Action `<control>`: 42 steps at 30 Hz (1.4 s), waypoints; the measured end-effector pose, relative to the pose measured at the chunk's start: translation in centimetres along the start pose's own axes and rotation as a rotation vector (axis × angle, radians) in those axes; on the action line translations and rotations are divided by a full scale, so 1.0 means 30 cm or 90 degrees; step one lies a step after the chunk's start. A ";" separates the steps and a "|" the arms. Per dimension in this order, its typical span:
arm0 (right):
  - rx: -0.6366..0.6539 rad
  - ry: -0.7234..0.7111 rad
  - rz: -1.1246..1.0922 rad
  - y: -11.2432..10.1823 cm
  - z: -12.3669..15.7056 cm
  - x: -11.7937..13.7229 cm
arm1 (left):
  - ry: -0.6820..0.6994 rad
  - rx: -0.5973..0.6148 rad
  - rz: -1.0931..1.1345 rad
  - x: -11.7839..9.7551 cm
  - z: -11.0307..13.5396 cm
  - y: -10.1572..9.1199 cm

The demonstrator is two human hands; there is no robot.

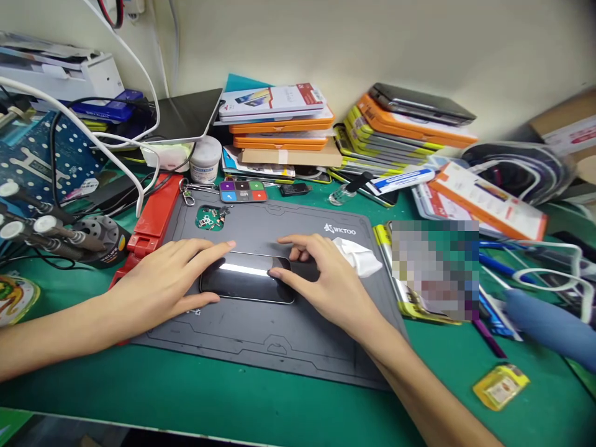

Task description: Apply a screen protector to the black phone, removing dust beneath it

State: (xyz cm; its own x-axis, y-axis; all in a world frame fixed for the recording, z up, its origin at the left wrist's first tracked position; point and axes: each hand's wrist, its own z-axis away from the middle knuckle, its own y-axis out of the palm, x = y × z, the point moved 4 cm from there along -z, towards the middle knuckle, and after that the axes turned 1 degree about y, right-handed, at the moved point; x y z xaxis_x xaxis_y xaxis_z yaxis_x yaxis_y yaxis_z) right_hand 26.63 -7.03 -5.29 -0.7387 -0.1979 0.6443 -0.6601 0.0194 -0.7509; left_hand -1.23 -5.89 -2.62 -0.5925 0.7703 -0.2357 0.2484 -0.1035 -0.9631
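A black phone (246, 284) lies screen up on a grey work mat (261, 329). My left hand (167, 279) rests on the phone's left end, fingers stretched flat along its upper edge and thumb by its near corner. My right hand (321, 273) lies over the phone's right end, thumb on the glass, index finger stretched along the far edge, other fingers curled. A crumpled white wipe (358, 256) sits just behind my right hand on the mat.
Stacks of orange and yellow phone-accessory boxes (284, 124) line the back wall. A red holder (156, 214) lies left of the mat, soldering tools (51, 230) farther left. Cables, packets and a blue object (549, 323) crowd the right. A small yellow packet (500, 386) lies near right.
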 end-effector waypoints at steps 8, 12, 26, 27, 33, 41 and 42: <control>0.035 -0.061 0.046 -0.012 0.014 0.012 | -0.002 -0.003 -0.004 0.001 0.002 -0.002; 0.039 -0.091 0.070 -0.018 0.025 0.018 | -0.004 -0.003 0.000 0.004 0.005 0.000; 0.073 -0.122 0.069 -0.021 0.033 0.020 | -0.007 0.012 0.006 0.000 0.003 0.002; 0.066 -0.119 0.058 -0.019 0.033 0.018 | -0.008 0.014 0.007 0.000 0.003 0.002; 0.010 -0.054 -0.015 0.002 0.018 0.015 | 0.001 0.011 0.014 -0.008 -0.004 0.002; -0.032 0.037 -0.069 0.012 -0.012 0.033 | 0.000 0.011 0.023 -0.005 -0.005 0.007; -0.024 0.050 -0.075 0.012 -0.020 0.036 | 0.000 0.009 0.024 -0.004 -0.004 0.007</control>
State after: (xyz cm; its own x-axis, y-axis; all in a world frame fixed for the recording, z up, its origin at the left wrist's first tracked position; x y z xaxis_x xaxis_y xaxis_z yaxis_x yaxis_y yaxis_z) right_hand 25.52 -6.65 -4.77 -0.6637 -0.1233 0.7377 -0.7460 0.0377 -0.6649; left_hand -1.02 -5.93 -2.78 -0.5830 0.7654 -0.2725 0.2602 -0.1419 -0.9551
